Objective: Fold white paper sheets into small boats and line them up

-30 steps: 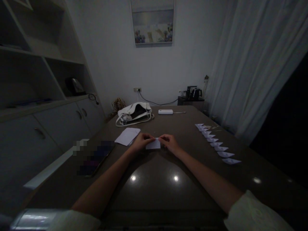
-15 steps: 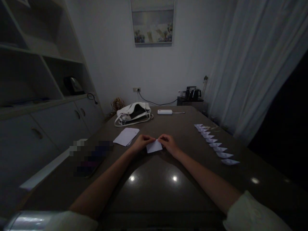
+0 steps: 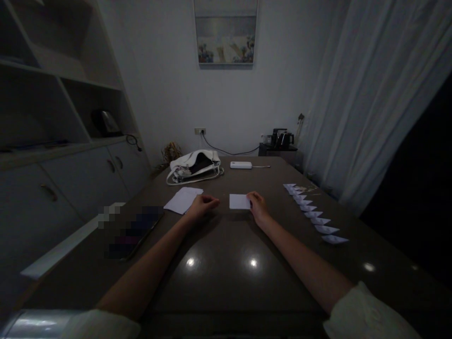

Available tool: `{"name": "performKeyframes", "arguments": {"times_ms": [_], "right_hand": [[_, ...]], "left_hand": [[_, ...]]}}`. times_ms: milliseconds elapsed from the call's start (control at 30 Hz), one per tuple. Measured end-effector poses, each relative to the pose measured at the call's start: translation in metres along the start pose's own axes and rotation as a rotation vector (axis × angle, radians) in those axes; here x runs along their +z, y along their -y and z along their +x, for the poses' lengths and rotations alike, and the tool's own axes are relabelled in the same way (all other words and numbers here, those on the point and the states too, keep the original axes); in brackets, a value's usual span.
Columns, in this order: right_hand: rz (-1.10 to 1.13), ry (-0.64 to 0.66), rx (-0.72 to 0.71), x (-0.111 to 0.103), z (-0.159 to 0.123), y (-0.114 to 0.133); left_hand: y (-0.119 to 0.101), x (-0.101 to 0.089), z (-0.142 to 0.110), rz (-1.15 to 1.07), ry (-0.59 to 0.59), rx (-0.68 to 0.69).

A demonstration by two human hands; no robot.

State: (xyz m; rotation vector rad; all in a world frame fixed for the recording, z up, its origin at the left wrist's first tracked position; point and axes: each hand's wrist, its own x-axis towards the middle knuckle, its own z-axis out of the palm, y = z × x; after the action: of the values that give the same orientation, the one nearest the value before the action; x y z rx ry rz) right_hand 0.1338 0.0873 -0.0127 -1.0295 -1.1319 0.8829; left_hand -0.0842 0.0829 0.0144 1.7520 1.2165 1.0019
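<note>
The right hand [image 3: 259, 207] pinches a small white paper [image 3: 238, 201] by its right edge, thumb and fingers closed on it. The paper sticks out to the left of that grip, over the brown table [image 3: 226, 282]. The left hand [image 3: 203, 205] is apart from it and holds nothing I can see. Its fingertips are close together, but I cannot tell if they touch. Just left of that hand is the paper pile [image 3: 181, 200]. The white bag [image 3: 195, 165] is past both hands. Folded paper shapes [image 3: 315, 214] make a row well right of the pinch.
</note>
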Motion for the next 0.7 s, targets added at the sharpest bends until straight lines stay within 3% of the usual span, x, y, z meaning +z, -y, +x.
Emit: {"name": "performKeyframes", "arguments": {"times_ms": [300,600,700], "right_hand": [[-0.106,0.176,0.008,0.006,-0.014,0.005],[-0.329,0.317,-0.026,0.006,-0.019,0.005],[-0.351,0.365,-0.006,-0.002,-0.027,0.01]], "left_hand": [[-0.006,0.015,-0.008,0.094,0.12,0.056],[-0.002,0.03,-0.008,0.312,0.049,0.077],[-0.007,0.039,-0.016,0.319,0.09,0.079]]}}
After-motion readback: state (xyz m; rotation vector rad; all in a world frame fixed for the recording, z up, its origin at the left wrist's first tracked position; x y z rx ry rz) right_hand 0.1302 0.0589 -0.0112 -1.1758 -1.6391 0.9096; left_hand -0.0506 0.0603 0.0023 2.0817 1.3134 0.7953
